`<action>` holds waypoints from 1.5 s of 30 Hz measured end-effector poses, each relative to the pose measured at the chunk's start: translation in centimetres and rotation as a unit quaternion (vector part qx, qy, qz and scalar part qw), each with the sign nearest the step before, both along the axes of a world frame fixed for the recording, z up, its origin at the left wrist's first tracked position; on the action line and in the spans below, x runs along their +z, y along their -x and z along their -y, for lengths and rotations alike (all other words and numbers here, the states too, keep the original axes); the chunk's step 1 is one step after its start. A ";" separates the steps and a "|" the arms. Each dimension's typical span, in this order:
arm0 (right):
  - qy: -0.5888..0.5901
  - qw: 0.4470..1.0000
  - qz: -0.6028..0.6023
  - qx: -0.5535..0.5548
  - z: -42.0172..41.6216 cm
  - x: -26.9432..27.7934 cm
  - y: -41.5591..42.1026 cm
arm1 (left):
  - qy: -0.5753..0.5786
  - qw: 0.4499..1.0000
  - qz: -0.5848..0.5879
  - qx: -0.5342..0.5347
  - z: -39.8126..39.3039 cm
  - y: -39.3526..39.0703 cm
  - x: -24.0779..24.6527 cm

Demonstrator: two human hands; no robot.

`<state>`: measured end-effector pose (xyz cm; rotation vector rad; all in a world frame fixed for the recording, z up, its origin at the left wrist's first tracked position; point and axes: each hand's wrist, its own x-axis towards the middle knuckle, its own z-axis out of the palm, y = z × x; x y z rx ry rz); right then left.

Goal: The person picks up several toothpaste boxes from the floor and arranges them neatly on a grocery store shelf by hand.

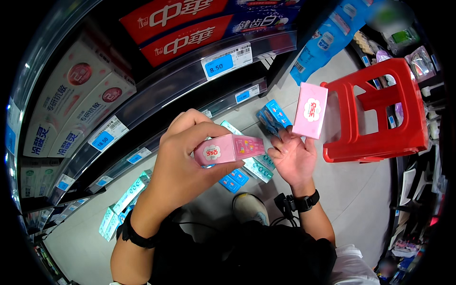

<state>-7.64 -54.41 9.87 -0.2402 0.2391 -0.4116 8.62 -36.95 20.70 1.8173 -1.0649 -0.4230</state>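
My left hand (178, 160) grips a small pink carton (245, 148) between thumb and fingers, with one end panel facing up towards me. A second pink carton (310, 111) stands at the fingertips of my right hand (294, 156), whose palm is turned up. Both cartons bear a white cloud-shaped patch with red writing. Below the hands, on the floor, lie teal cartons (262, 171) and blue cartons (233, 181), partly hidden by my left hand and its carton. Another blue carton (277, 113) is just beyond my right fingers.
Shelves with price-tag rails (228, 64) rise at the left, holding red toothpaste cartons (185, 41) and white cartons (82, 92). A red plastic stool (409, 107) stands at the right. Teal cartons (130, 194) are stacked on the floor at lower left. My shoe (251, 208) shows below.
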 end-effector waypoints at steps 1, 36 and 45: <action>-0.003 1.000 -0.014 -0.003 0.0 0.0 0.0 | -0.001 1.000 -0.016 0.008 0.1 0.1 0.1; 0.425 0.799 -0.223 -0.362 -3.7 3.5 -0.7 | 0.068 0.909 -0.404 0.069 2.9 0.6 -5.2; 0.808 0.473 -0.133 -0.325 -2.6 5.7 -0.1 | -0.057 0.829 -0.554 0.049 3.0 1.5 -10.2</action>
